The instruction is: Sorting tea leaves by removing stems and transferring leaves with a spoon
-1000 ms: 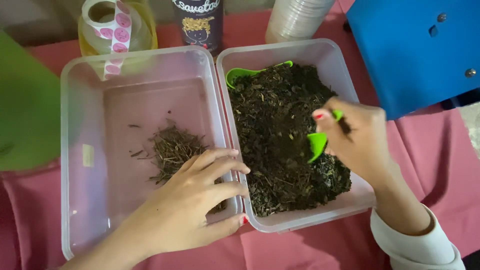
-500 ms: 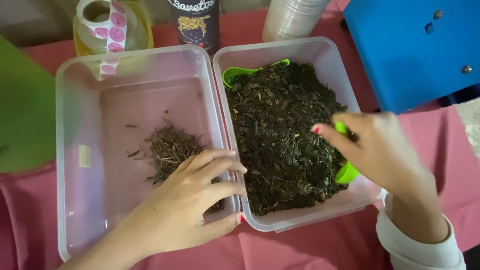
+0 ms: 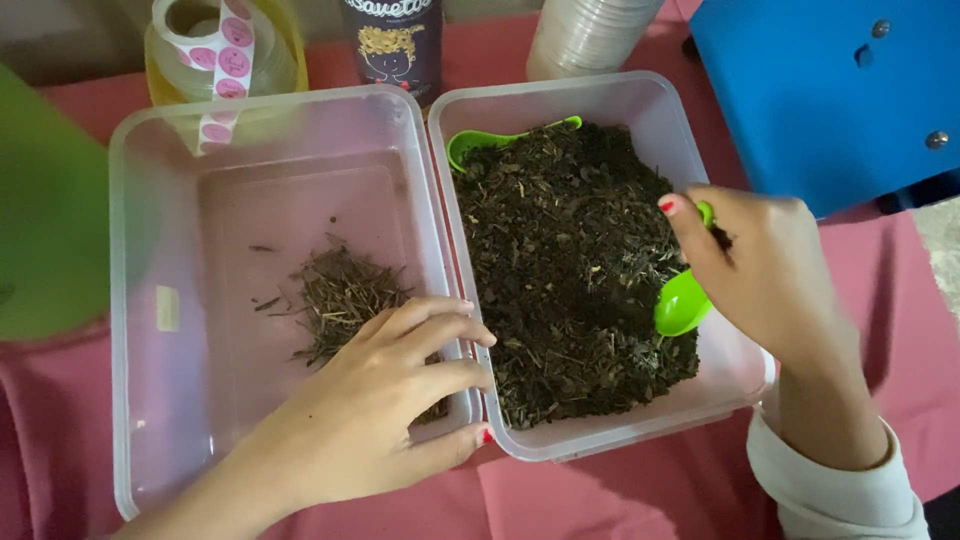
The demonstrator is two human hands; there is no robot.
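Two clear plastic tubs stand side by side on a pink cloth. The right tub [image 3: 640, 95] is nearly full of dark dried leaf bits [image 3: 570, 270]. My right hand [image 3: 770, 270] grips a bright green scoop [image 3: 682, 300], its bowl dipped into the leaf bits near the tub's right wall. A second green scoop [image 3: 490, 140] lies at the back of that tub. The left tub [image 3: 170, 330] holds only a small pile of dry stems [image 3: 340, 295]. My left hand [image 3: 380, 410] rests on the near right corner of the left tub, fingers spread over its rim.
Behind the tubs stand a yellow jar [image 3: 270, 50] draped with a roll of pink round stickers [image 3: 225, 50], a dark can [image 3: 395, 45] and a stack of clear lids or cups [image 3: 590, 35]. A blue box [image 3: 830, 90] sits at the right, a green blurred shape [image 3: 45, 210] at the left.
My right hand swung the green scoop from the middle of the leaf bits out to the tub's right wall, then slightly back inward. My left hand stayed on the left tub.
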